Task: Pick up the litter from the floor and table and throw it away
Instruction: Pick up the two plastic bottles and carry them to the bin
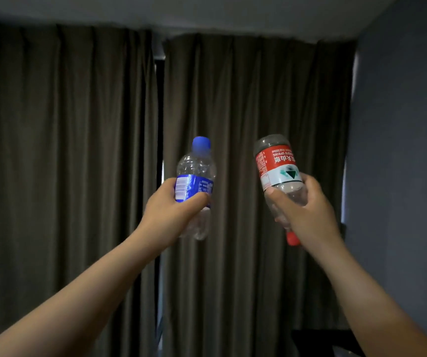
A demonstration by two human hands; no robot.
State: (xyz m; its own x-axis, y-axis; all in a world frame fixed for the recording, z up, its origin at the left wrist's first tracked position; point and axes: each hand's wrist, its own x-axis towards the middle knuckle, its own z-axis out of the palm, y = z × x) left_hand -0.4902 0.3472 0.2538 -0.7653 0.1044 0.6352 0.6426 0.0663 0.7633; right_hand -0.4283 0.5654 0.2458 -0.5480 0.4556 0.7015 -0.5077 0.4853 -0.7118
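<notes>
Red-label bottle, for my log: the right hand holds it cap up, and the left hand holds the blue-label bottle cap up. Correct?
No. The head view shows the right hand holding the red-label bottle upside down, red cap at the bottom. The left hand does hold the blue-label bottle cap up.

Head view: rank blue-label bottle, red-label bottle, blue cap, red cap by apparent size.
1. red-label bottle and blue-label bottle: about alike, not ranked.
2. blue cap.
3. red cap, partly hidden by the right hand.

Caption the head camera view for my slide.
Bottles in hand: left hand grips a blue-capped bottle upright, right hand a red-capped bottle inverted, before dark curtains.
</notes>
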